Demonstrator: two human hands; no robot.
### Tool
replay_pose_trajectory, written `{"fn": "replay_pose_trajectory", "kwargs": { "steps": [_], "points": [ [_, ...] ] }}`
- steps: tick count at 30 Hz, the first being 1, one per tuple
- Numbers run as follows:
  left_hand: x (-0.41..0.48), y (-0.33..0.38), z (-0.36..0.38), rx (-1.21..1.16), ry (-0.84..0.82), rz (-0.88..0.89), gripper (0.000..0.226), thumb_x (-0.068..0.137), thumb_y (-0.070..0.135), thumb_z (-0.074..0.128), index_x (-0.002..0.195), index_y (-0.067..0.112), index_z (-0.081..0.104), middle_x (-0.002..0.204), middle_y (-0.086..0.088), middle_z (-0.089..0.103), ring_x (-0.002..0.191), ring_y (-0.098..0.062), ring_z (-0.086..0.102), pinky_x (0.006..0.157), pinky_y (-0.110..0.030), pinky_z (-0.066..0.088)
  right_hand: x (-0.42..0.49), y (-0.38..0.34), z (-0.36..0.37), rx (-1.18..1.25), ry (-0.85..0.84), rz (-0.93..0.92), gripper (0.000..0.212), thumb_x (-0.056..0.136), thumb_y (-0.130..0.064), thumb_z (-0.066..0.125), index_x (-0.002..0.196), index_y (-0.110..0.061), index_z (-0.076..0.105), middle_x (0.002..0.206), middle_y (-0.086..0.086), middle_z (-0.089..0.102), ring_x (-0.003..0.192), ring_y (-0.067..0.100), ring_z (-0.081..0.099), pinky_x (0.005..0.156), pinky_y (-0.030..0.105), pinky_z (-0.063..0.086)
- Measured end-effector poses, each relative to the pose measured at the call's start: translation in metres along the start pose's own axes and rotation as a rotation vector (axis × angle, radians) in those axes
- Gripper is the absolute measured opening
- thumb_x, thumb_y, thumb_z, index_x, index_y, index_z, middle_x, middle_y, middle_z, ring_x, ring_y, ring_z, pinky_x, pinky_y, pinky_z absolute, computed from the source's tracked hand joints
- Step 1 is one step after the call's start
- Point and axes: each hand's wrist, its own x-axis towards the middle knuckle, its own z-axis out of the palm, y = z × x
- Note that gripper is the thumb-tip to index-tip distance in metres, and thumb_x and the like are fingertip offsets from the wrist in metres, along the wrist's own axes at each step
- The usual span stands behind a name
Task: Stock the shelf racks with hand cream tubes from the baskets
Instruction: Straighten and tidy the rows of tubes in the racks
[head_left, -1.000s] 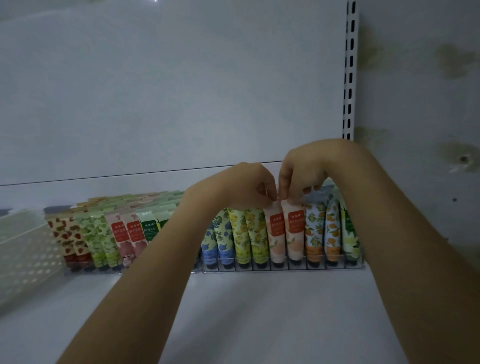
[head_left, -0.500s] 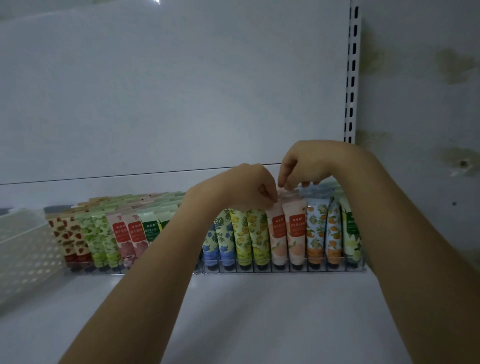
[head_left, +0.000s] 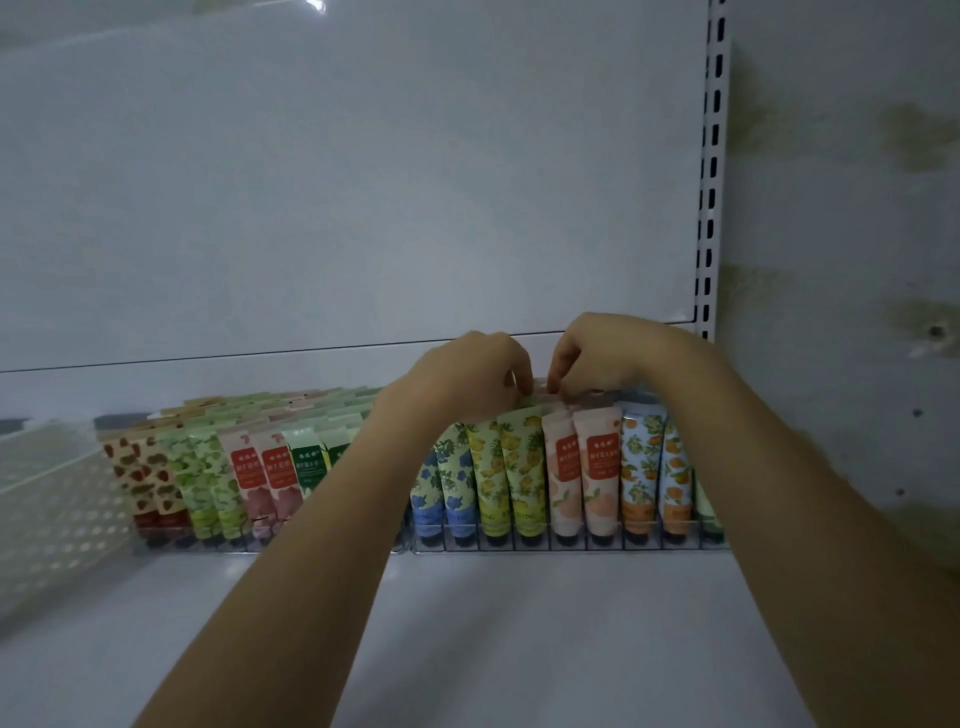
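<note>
Peach-pink tubes (head_left: 597, 483) are standing just below the grips. Left grip (head_left: 467, 379) and right grip (head_left: 597, 358) are both curling, seemingly pinching a rear tube's top.

Open shelf (head_left: 519, 634) front; tubes (head_left: 524, 467) fill racks (head_left: 571, 544), basket (head_left: 52, 509) left.

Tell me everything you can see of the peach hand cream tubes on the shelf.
The peach tubes stand cap-down in two neighbouring slots of the clear rack, between lemon-print tubes and orange-print tubes. Pale pink soft-looking plastic, red label, peach drawing, dark caps, flat crimped tops. More stand behind the front pair; the left hand and right hand pinch those tops.
</note>
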Motion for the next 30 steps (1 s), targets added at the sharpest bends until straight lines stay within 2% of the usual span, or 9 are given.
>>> {"fn": "replay_pose_trajectory", "kwargs": {
  "steps": [3, 8, 14, 17, 22, 27, 30],
  "points": [
    [0.001, -0.002, 0.001, -0.007, -0.010, -0.013, 0.022, 0.090, 0.014, 0.050, 0.105, 0.023, 0.063, 0.110, 0.000, 0.064, 0.094, -0.018, 0.058, 0.085, -0.036, 0.051, 0.002, -0.002, 0.005, -0.008, -0.001, -0.002, 0.013, 0.081, -0.012, 0.065, 0.092, -0.018, 0.069, 0.092, 0.000, 0.063, 0.084, 0.017, 0.057, 0.060, 0.023, 0.043],
    [0.000, -0.003, 0.001, -0.022, -0.022, -0.017, 0.023, 0.089, 0.012, 0.050, 0.104, 0.023, 0.062, 0.109, 0.000, 0.063, 0.091, -0.018, 0.057, 0.085, -0.038, 0.051, 0.003, -0.002, 0.007, -0.037, 0.016, -0.004, 0.014, 0.084, -0.007, 0.061, 0.090, -0.019, 0.065, 0.093, 0.001, 0.060, 0.087, 0.018, 0.055, 0.069, 0.027, 0.042],
    [0.000, -0.004, 0.001, -0.021, -0.025, -0.025, 0.023, 0.089, 0.012, 0.049, 0.105, 0.023, 0.063, 0.111, 0.000, 0.063, 0.089, -0.017, 0.054, 0.085, -0.037, 0.051, 0.002, 0.000, 0.000, -0.014, 0.001, -0.019, 0.015, 0.085, -0.006, 0.059, 0.080, -0.020, 0.061, 0.085, -0.004, 0.058, 0.081, 0.015, 0.055, 0.060, 0.022, 0.044],
    [0.001, -0.005, 0.001, -0.024, -0.022, -0.021, 0.023, 0.089, 0.013, 0.049, 0.105, 0.023, 0.063, 0.111, 0.000, 0.062, 0.085, -0.016, 0.052, 0.081, -0.034, 0.050, 0.000, 0.000, -0.003, -0.022, -0.016, -0.039, 0.014, 0.085, -0.008, 0.060, 0.083, -0.022, 0.062, 0.081, -0.008, 0.056, 0.083, 0.014, 0.054, 0.062, 0.021, 0.043],
    [0.003, -0.004, 0.002, -0.056, -0.014, 0.013, 0.026, 0.089, 0.011, 0.050, 0.107, 0.021, 0.065, 0.111, 0.000, 0.063, 0.083, -0.014, 0.051, 0.077, -0.028, 0.046, 0.003, -0.003, 0.004, -0.066, -0.052, -0.026, 0.015, 0.084, -0.010, 0.059, 0.088, -0.023, 0.065, 0.103, 0.000, 0.065, 0.094, 0.019, 0.060, 0.076, 0.029, 0.050],
    [0.004, 0.003, 0.002, -0.101, 0.053, 0.094, 0.025, 0.090, 0.013, 0.050, 0.106, 0.021, 0.068, 0.109, 0.000, 0.066, 0.077, -0.010, 0.047, 0.073, -0.021, 0.038, -0.005, 0.000, -0.010, -0.009, -0.033, -0.043, 0.015, 0.084, -0.011, 0.060, 0.087, -0.025, 0.066, 0.097, -0.004, 0.063, 0.087, 0.014, 0.057, 0.067, 0.022, 0.046],
    [0.004, 0.005, 0.003, -0.096, 0.043, 0.107, 0.025, 0.090, 0.014, 0.050, 0.104, 0.021, 0.069, 0.107, 0.002, 0.066, 0.076, -0.009, 0.047, 0.073, -0.022, 0.040, -0.008, 0.005, -0.015, -0.029, -0.074, 0.006, 0.014, 0.080, -0.011, 0.066, 0.086, -0.023, 0.067, 0.088, -0.006, 0.061, 0.077, 0.009, 0.053, 0.057, 0.020, 0.042]
  ]
}}
